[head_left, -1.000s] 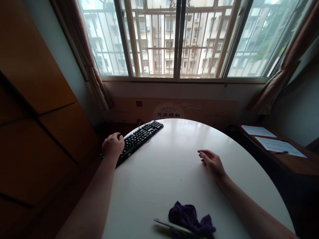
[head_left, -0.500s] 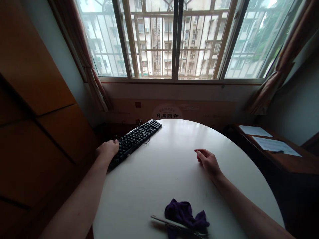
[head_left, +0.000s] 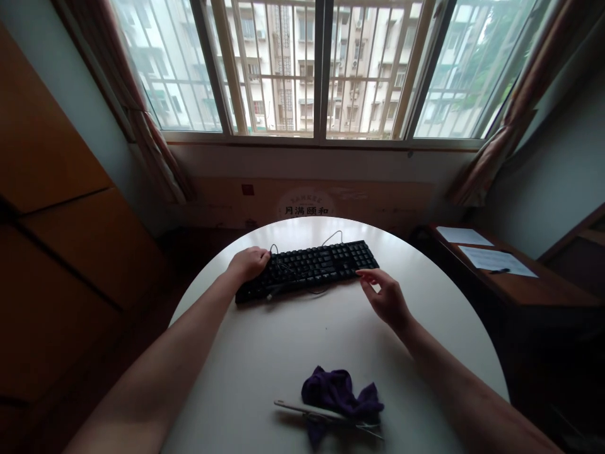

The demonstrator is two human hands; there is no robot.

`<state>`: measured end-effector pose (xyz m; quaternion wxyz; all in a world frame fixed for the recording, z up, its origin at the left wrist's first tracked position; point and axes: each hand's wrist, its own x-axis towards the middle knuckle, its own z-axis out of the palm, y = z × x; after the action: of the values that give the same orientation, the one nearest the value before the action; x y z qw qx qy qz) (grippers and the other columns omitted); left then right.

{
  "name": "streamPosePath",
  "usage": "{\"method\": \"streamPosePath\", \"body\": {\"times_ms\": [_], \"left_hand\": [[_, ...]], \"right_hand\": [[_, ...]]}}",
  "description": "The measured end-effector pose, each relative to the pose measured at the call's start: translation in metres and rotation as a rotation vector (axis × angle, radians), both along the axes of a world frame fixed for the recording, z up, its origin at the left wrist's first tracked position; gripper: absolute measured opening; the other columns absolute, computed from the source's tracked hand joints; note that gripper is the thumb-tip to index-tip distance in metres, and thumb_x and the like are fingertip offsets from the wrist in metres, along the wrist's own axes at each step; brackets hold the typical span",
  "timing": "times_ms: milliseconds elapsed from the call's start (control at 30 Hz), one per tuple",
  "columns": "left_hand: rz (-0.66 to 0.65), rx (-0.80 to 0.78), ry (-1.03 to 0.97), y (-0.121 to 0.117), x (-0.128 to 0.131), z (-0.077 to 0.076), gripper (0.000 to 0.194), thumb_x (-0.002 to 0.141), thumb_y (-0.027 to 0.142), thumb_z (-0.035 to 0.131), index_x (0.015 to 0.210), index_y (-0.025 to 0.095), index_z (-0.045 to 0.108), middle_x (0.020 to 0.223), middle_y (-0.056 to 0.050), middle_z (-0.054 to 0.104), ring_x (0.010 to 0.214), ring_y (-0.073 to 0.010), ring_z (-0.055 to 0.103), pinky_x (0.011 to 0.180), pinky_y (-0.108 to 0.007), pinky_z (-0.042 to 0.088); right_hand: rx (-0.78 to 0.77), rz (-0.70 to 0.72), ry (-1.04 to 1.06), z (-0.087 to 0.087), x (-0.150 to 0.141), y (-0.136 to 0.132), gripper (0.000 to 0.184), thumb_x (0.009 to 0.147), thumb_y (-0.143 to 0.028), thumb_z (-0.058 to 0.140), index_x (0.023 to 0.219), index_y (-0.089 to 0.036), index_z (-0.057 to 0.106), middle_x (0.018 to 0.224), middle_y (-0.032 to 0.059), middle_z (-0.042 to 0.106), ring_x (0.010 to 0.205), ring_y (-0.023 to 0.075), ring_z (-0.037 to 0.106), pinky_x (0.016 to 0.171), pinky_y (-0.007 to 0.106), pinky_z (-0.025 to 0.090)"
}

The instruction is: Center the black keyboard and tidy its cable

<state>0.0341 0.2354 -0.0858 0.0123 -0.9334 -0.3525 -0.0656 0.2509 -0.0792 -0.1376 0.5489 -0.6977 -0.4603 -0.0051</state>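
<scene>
A black keyboard (head_left: 316, 267) lies across the far middle of the round white table (head_left: 265, 353), with its thin cable looped over the keys. My left hand (head_left: 248, 263) is closed on the keyboard's left end. My right hand (head_left: 385, 296) hovers at the keyboard's right front corner, fingers loosely apart, fingertips close to its edge and holding nothing.
A crumpled purple cloth (head_left: 339, 394) and a thin white stick-like tool (head_left: 326, 415) lie near the table's front edge. A dark side desk (head_left: 520, 287) with papers stands to the right. A wooden cabinet (head_left: 51, 208) fills the left; a barred window (head_left: 312, 69) lies ahead.
The keyboard swung from the table's left edge to the middle, now lying crosswise, carried by my left hand. My right hand rose toward its right end.
</scene>
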Motion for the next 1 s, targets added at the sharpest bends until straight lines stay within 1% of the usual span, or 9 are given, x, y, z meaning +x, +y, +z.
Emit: {"method": "streamPosePath", "body": {"times_ms": [100,267,367,433,500,667,800,900,1000], "left_hand": [[-0.156,-0.034,0.028,-0.021,0.019,-0.007,0.047,0.096,0.046,0.030,0.091,0.024,0.072,0.102,-0.006,0.069,0.097,-0.0241,0.062,0.083,-0.032,0.046],[-0.311,-0.028,0.020,-0.046,0.031,-0.011,0.049,0.097,0.047,0.030,0.089,0.022,0.070,0.100,-0.008,0.068,0.093,-0.0248,0.061,0.079,-0.034,0.045],[-0.367,-0.013,0.016,-0.051,0.032,-0.011,0.046,0.096,0.046,0.033,0.084,0.021,0.069,0.094,-0.008,0.068,0.095,-0.0257,0.060,0.080,-0.034,0.044],[-0.385,-0.011,0.014,-0.052,0.032,-0.013,0.042,0.096,0.043,0.035,0.081,0.020,0.068,0.091,-0.008,0.068,0.093,-0.0250,0.060,0.078,-0.033,0.044],[-0.376,-0.008,0.004,-0.054,0.033,-0.015,0.038,0.096,0.039,0.038,0.080,0.020,0.067,0.089,-0.008,0.068,0.089,-0.0241,0.061,0.075,-0.032,0.044],[-0.291,0.021,-0.072,-0.064,0.029,-0.011,0.036,0.097,0.035,0.036,0.090,0.018,0.068,0.092,-0.010,0.067,0.089,-0.0255,0.061,0.075,-0.035,0.046],[-0.306,0.002,-0.279,-0.087,0.021,0.003,0.039,0.100,0.032,0.031,0.105,0.017,0.067,0.105,-0.010,0.066,0.100,-0.0248,0.059,0.088,-0.037,0.046],[-0.486,-0.114,-0.451,-0.108,0.015,0.011,0.037,0.100,0.033,0.035,0.105,0.017,0.068,0.109,-0.009,0.067,0.105,-0.0239,0.059,0.094,-0.038,0.047],[-0.611,-0.181,-0.562,-0.124,0.009,0.014,0.037,0.101,0.034,0.036,0.107,0.018,0.068,0.113,-0.009,0.068,0.112,-0.0243,0.059,0.099,-0.041,0.046]], "right_hand": [[0.024,-0.030,-0.362,0.014,-0.009,-0.006,0.026,0.089,-0.025,0.055,0.107,-0.020,0.072,0.105,0.0088,0.067,0.100,0.0214,0.058,0.093,0.038,0.048],[-0.048,0.069,-0.609,0.023,-0.025,-0.005,0.026,0.091,-0.020,0.053,0.109,-0.022,0.072,0.105,0.0067,0.068,0.103,0.0205,0.059,0.098,0.040,0.047],[-0.124,0.110,-0.727,0.022,-0.033,-0.001,0.033,0.093,-0.027,0.052,0.123,-0.023,0.066,0.126,0.0061,0.062,0.126,0.0248,0.049,0.115,0.050,0.032],[-0.222,0.139,-0.779,0.020,-0.039,0.002,0.044,0.095,-0.037,0.052,0.136,-0.022,0.058,0.139,0.0060,0.054,0.139,0.0288,0.037,0.120,0.055,0.021],[-0.328,0.163,-0.789,0.019,-0.043,0.003,0.057,0.093,-0.049,0.052,0.143,-0.021,0.051,0.143,0.0071,0.051,0.143,0.0321,0.030,0.120,0.057,0.018],[-0.431,0.169,-0.769,0.015,-0.049,0.004,0.078,0.082,-0.065,0.061,0.144,-0.019,0.049,0.136,0.0103,0.056,0.140,0.0354,0.033,0.121,0.060,0.011],[-0.402,0.150,-0.768,0.014,-0.057,0.004,0.054,0.082,-0.044,0.067,0.130,-0.020,0.061,0.120,0.0089,0.063,0.128,0.0308,0.046,0.120,0.059,0.013],[-0.357,0.119,-0.753,0.015,-0.063,0.004,0.032,0.084,-0.028,0.062,0.115,-0.020,0.068,0.102,0.0072,0.067,0.107,0.0245,0.057,0.118,0.056,0.022],[-0.287,0.085,-0.739,0.019,-0.063,0.003,0.022,0.084,-0.023,0.060,0.104,-0.020,0.070,0.092,0.0048,0.067,0.092,0.0204,0.059,0.114,0.052,0.031]]}}
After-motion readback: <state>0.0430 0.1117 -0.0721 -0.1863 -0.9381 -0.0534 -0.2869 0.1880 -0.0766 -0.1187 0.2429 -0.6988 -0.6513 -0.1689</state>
